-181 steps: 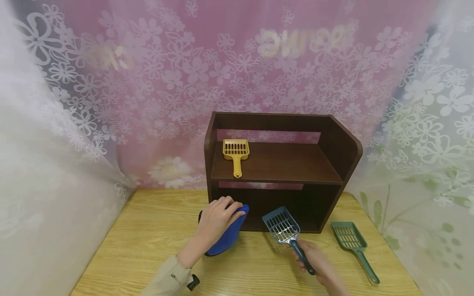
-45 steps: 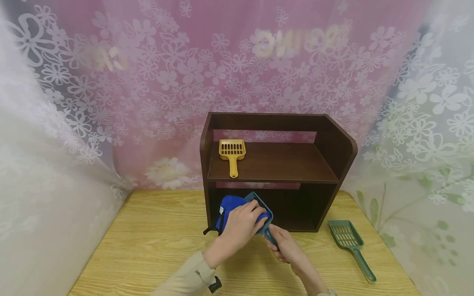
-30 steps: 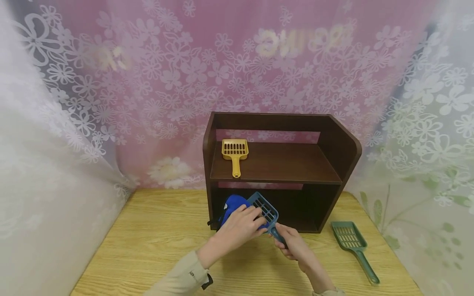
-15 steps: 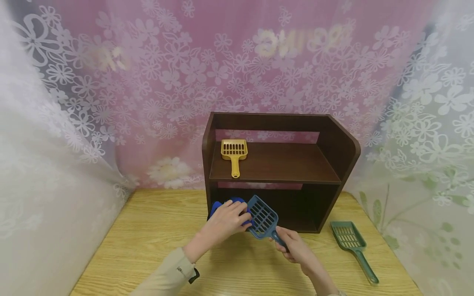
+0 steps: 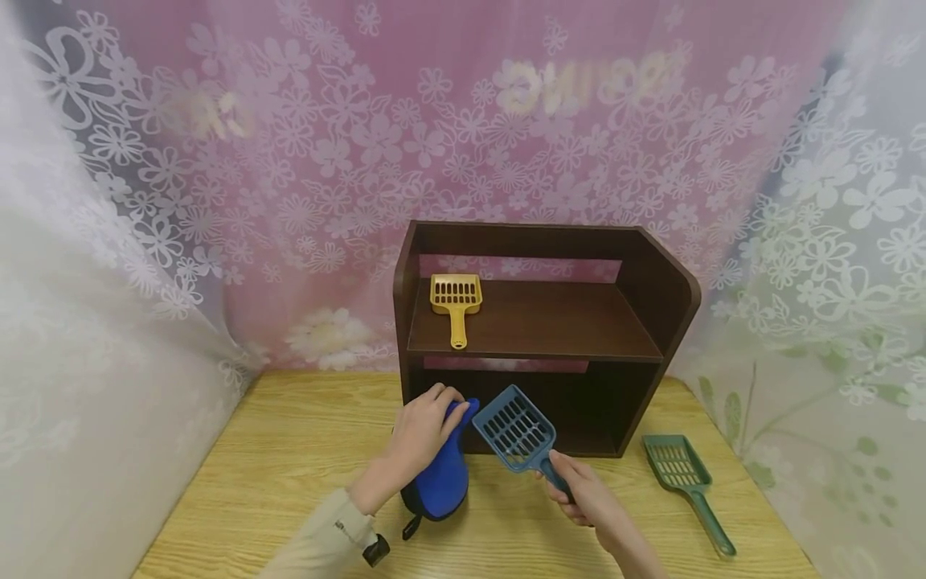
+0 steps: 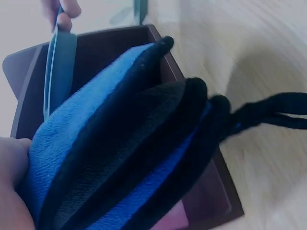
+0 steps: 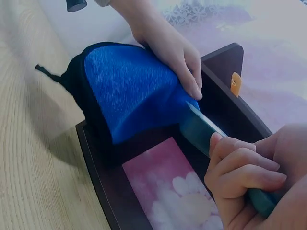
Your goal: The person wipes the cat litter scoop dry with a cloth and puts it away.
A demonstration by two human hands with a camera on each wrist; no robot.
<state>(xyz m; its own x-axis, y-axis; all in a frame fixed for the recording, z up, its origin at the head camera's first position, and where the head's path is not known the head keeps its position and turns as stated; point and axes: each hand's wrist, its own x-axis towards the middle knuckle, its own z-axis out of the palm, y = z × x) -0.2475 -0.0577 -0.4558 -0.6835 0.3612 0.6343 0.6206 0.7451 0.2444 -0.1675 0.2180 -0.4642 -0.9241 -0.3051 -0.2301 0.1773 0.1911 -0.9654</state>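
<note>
My left hand (image 5: 418, 434) grips a folded blue cloth (image 5: 443, 478) with black edging and a black loop, in front of the shelf's lower opening. In the left wrist view the cloth (image 6: 91, 108) shows its blue and dark grey layers. A blue slotted litter scoop (image 5: 515, 430) is held up by its handle in my right hand (image 5: 587, 492), head pointing up and left. The right wrist view shows the curled fingers (image 7: 240, 167) round the handle and the scoop edge (image 7: 201, 129) close to the cloth; I cannot tell whether they touch.
A dark brown two-tier shelf (image 5: 557, 318) stands at the back of the wooden table (image 5: 289, 450). On its upper board lies a yellow litter scoop (image 5: 458, 322). A green litter scoop (image 5: 707, 515) lies on the table at the right. Flowered curtains (image 5: 304, 193) surround the table.
Earlier the cloth lay over the scoop's head under my left hand. It has since come off to the left and hangs down, and the scoop's slotted face is uncovered and slightly further right.
</note>
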